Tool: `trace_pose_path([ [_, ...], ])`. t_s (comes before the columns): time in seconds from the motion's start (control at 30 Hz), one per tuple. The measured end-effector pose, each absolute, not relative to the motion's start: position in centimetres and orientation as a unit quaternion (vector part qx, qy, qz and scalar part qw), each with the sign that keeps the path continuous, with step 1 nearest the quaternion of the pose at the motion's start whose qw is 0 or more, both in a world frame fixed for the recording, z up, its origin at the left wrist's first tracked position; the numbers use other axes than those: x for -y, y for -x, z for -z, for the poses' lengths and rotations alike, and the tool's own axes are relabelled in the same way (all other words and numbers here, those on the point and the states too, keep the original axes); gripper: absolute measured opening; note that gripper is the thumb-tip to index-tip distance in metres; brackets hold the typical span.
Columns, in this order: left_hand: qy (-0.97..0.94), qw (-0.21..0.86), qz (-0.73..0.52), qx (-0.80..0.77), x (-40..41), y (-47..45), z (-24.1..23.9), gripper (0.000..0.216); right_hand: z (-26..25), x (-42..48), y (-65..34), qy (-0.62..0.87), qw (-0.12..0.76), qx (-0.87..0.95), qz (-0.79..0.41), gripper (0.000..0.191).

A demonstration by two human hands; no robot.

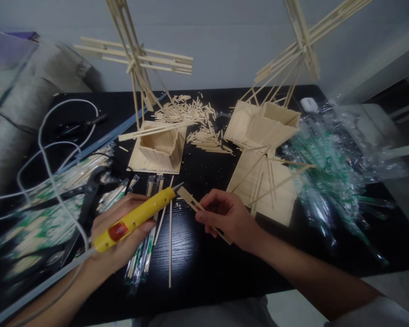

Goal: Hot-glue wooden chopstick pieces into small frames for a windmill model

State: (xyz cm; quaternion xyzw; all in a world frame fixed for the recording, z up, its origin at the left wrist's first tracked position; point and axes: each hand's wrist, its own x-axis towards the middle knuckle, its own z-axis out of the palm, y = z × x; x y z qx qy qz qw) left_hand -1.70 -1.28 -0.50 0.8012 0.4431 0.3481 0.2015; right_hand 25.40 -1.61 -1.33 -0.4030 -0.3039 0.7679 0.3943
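Note:
My left hand (122,231) is wrapped round a yellow hot glue gun (139,218), whose grey tip points up and right. A clear glue stick (44,284) runs out of its back end along my forearm. Just right of the tip, my right hand (228,215) pinches a narrow wooden frame (191,200) built from thin sticks. The nozzle is very close to the frame's far end; whether they touch I cannot tell. Below, a single loose stick (171,245) lies on the black table (197,268) beside wrapped chopsticks (145,254).
Two stick-built windmill models stand behind, with a left base (160,154) and a right base (259,122). Between them lie cut stick pieces (191,113). Clear and green wrappers (320,168) heap at the right. Black-handled cutters (85,204) and a white cable (44,150) lie left.

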Motion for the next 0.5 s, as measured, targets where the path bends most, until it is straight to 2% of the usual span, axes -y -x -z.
trace_pose_path([
  [0.23, -0.805, 0.191, -0.382, -0.412, 1.01, 1.74, 0.42, 0.021, 1.36, 1.69, -25.44, 0.399, 0.394, 0.294, -0.774, 0.043],
  [0.5, -0.825, 0.213, -0.338, -0.400, 1.40, 2.12, 0.82, 0.020, 1.62, 1.58, -25.44, 0.393, 0.400, 0.278, -0.779, 0.044],
])
